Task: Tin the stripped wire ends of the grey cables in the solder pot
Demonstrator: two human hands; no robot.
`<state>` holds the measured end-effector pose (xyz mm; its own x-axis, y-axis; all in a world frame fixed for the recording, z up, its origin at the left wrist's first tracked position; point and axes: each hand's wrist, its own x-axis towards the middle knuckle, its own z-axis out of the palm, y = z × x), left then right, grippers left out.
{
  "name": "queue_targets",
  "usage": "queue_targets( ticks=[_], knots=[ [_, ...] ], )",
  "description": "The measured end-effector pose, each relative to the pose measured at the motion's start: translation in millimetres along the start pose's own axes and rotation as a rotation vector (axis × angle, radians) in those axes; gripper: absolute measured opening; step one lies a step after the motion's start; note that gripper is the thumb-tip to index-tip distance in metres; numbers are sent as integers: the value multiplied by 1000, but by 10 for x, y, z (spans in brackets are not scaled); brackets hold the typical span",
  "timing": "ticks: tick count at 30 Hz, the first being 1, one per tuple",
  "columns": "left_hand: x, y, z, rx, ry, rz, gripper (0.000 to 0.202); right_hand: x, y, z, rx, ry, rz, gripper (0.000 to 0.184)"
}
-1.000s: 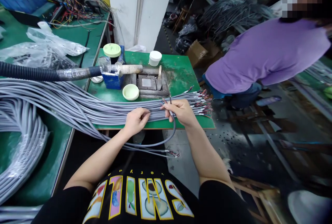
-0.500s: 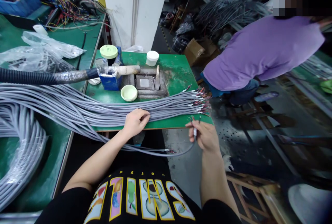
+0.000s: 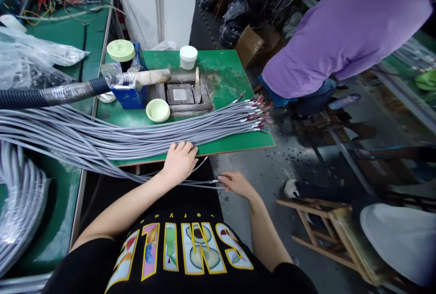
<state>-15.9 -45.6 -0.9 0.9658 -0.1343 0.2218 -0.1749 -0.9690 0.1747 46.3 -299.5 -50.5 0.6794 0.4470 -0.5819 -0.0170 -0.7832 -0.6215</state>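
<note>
Grey cable bundle [image 3: 136,142] lies across the green tabletop [image 3: 235,142] from the left, its stripped, red-tipped ends [image 3: 259,114] fanned out at the right edge. A few loose cables [image 3: 190,184] from the same run hang below the front edge, clear of the board.

Left hand [image 3: 180,160]: palm down on the near strands at the front edge, fingers curled over them, forearm running straight in from the body. Whether it clasps any strand or only presses cannot be told.

Right hand [image 3: 238,184]: low, below the tabletop level, wrist bent inward, fingertips narrowed onto the tips of the loose cables.

Risks noted, as judgement: the hanging strands cross one another and could tangle or snag on the board edge if drawn sideways; pulling by the bare tips could bend or fray the stripped conductors; slack pressure from the left hand could let neighbouring strands slide off the edge.

Surroundings: a metal tray [image 3: 180,95], a pale green dish [image 3: 158,110], a white jar [image 3: 188,57] and a corrugated hose [image 3: 51,95] sit behind the bundle. A person in a purple shirt [image 3: 340,35] bends over well apart, at right.
</note>
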Motion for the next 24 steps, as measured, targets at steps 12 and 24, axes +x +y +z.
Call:
queue_targets(
  ticks=[12,24],
  knots=[
    [277,156,-47,31,-116,-51,30,146,-684,203,525,-244,-252,40],
    [194,5,-70,-445,-104,130,8,-4,-803,-259,1078,766,-386,34]
  ],
)
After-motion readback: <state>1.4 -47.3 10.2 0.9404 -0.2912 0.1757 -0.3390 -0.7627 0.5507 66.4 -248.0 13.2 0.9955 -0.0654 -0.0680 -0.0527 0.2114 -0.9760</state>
